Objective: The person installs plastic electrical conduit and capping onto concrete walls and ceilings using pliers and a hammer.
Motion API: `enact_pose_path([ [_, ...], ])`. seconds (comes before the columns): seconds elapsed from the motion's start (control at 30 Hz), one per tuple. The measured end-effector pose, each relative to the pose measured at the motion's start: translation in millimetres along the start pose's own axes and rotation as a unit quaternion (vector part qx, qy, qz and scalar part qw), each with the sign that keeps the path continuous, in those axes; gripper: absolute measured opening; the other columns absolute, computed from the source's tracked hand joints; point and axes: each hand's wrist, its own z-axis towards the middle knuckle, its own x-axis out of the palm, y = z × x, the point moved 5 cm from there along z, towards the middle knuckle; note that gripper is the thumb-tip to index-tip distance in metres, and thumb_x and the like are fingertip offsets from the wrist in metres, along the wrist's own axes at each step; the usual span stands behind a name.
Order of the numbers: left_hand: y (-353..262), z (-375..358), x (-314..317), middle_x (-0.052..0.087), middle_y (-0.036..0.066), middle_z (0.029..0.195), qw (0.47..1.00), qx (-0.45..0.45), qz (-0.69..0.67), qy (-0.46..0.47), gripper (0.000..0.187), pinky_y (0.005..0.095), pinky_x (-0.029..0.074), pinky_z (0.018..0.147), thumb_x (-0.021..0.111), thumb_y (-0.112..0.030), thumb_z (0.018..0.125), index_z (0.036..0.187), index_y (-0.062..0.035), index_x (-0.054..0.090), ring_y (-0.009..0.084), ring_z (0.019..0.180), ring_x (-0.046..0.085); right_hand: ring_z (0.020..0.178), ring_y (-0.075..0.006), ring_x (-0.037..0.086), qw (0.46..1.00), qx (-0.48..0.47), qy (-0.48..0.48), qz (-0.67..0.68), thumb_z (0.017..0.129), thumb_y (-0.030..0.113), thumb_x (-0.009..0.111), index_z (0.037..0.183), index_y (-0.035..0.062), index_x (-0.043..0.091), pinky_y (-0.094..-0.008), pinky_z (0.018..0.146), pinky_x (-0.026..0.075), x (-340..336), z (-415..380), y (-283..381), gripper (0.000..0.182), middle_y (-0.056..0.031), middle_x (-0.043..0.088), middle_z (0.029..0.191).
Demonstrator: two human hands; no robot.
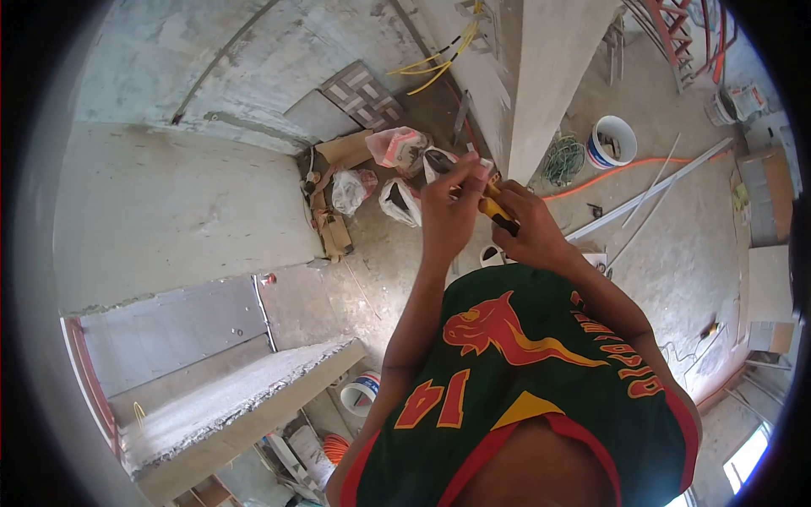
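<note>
My right hand is wrapped round a tool with yellow-and-black handles, which looks like pliers. The tool's head points up and away, toward the fingers of my left hand. Thumb and fingers of that left hand are pinched together beside a small white piece. What exactly the piece is I cannot make out, and the fingers partly cover it. Both hands are close together in front of my chest, above the floor.
Behind my hands stands a concrete column. Plastic bags and cardboard lie by the wall. A white bucket, green wire, an orange hose and long metal strips are to the right. Yellow cables hang above.
</note>
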Motion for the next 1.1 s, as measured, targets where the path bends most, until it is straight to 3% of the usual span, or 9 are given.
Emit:
enact_pose_path([
  [0.07,17,-10,8,0.071,0.01,0.093,0.997,0.049,0.058,-0.019,0.026,0.0238,0.047,0.061,0.063,-0.02,0.096,0.113,-0.0016,0.071,0.0093,0.07,0.06,0.08,-0.0351,0.061,1.0,0.016,-0.017,-0.016,0.069,0.005,0.064,0.1,-0.006,0.06,-0.0409,0.071,0.05,1,-15,-7,0.033,-0.0194,0.057,0.099],
  [0.17,33,-22,6,0.072,0.01,0.089,0.996,0.005,0.027,-0.08,0.025,0.0216,0.045,0.057,0.066,-0.021,0.095,0.109,-0.0014,0.072,0.0059,0.066,0.056,0.083,-0.0362,0.061,0.996,0.081,-0.04,-0.029,0.071,0.002,0.064,0.102,-0.006,0.06,-0.0404,0.073,0.049,5,-34,-19,0.033,-0.0196,0.057,0.101],
  [0.2,24,-20,-2,0.073,0.007,0.1,0.991,0.073,0.042,-0.105,0.029,0.0191,0.042,0.049,0.066,-0.021,0.095,0.111,0.0026,0.069,0.0015,0.063,0.053,0.086,-0.0372,0.06,0.991,0.123,-0.036,-0.036,0.072,0.0,0.063,0.104,-0.0063,0.06,-0.0399,0.074,0.049,3,-40,-26,0.032,-0.02,0.057,0.104],
  [0.33,10,-21,-30,0.071,0.006,0.089,0.983,0.084,0.043,-0.156,0.015,0.0212,0.039,0.054,0.064,-0.008,0.094,0.104,-0.0004,0.072,0.0049,0.063,0.053,0.096,-0.0379,0.061,0.971,0.238,0.005,0.006,0.075,-0.004,0.06,0.107,-0.0056,0.061,-0.0394,0.082,0.049,-12,-58,-22,0.032,-0.0197,0.057,0.114],
  [0.43,0,-23,-31,0.071,0.008,0.09,0.961,0.201,0.071,-0.178,0.014,0.0231,0.044,0.058,0.063,-0.007,0.095,0.103,0.0003,0.07,0.0103,0.071,0.062,0.112,-0.0384,0.057,0.992,0.117,-0.025,-0.027,0.074,-0.007,0.058,0.116,-0.0033,0.061,-0.0411,0.092,0.046,-16,-63,9,0.042,-0.0206,0.051,0.128],
  [0.53,1,-29,-27,0.071,0.011,0.093,0.954,0.225,0.053,-0.193,0.014,0.0257,0.05,0.066,0.061,-0.006,0.095,0.105,0.0015,0.068,0.0172,0.082,0.068,0.122,-0.0386,0.049,0.983,0.032,-0.03,-0.176,0.071,-0.001,0.063,0.127,0.0039,0.059,-0.0452,0.098,0.042,-15,-62,38,0.056,-0.02,0.044,0.135],
  [0.63,-6,-36,-23,0.071,0.013,0.096,0.945,0.253,0.063,-0.198,0.015,0.027,0.052,0.071,0.06,-0.005,0.096,0.107,0.0028,0.066,0.0193,0.086,0.069,0.126,-0.04,0.043,0.986,0.038,-0.011,-0.162,0.071,0.0,0.062,0.134,0.0063,0.055,-0.0483,0.105,0.036,-8,-66,43,0.064,-0.02,0.039,0.139],
  [1.1,-11,-51,-12,0.072,0.016,0.098,0.923,0.3,0.108,-0.215,0.015,0.029,0.055,0.072,0.06,0.0,0.093,0.107,0.0023,0.065,0.0235,0.087,0.071,0.122,-0.0416,0.046,0.991,0.031,-0.005,-0.131,0.071,-0.001,0.063,0.132,0.0019,0.054,-0.0486,0.103,0.039,-7,-77,49,0.062,-0.0235,0.041,0.135],
])
